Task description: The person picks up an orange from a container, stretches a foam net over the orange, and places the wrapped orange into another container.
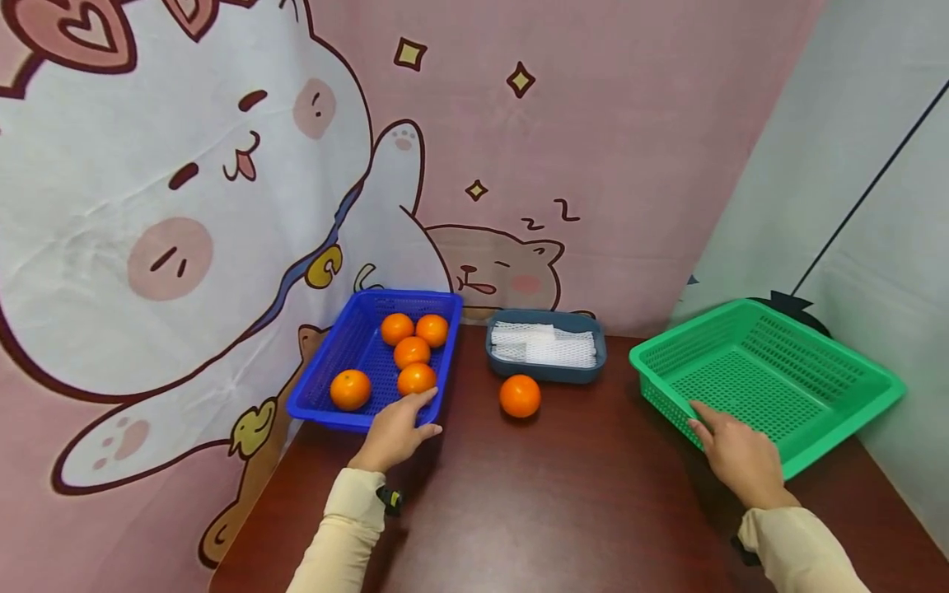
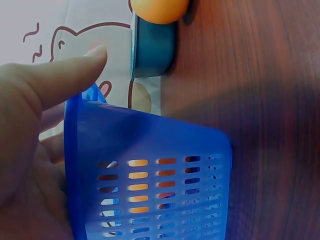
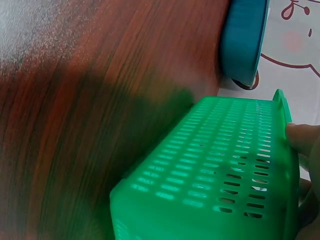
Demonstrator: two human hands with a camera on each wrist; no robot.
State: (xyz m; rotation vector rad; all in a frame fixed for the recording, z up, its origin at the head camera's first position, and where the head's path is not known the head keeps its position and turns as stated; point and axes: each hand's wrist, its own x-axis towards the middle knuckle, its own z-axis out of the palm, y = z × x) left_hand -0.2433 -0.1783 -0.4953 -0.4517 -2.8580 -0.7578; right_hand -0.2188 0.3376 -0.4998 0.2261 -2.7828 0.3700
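Observation:
My left hand [image 1: 396, 430] is at the near right corner of a blue plastic basket [image 1: 315, 409]. In the left wrist view its fingers [image 2: 52, 147] pass behind the rim, and the thumb stretches along the corner. Several oranges [image 1: 412, 352] lie inside this basket. My right hand [image 1: 744, 461] holds the left rim of a green plastic basket [image 1: 830, 436], which contains nothing. The right wrist view shows the thumb [image 3: 300, 137] against that rim, with the other fingers partly hidden. One orange [image 1: 520, 396] sits on the table between the baskets.
A dark blue-grey tray [image 1: 544, 372] holding white foam net sleeves [image 1: 544, 343] stands behind the single orange. The brown wooden table [image 1: 549, 494] meets a cartoon-printed cloth [image 1: 630, 165] at the back. A black object [image 1: 804, 309] is partly hidden behind the green basket.

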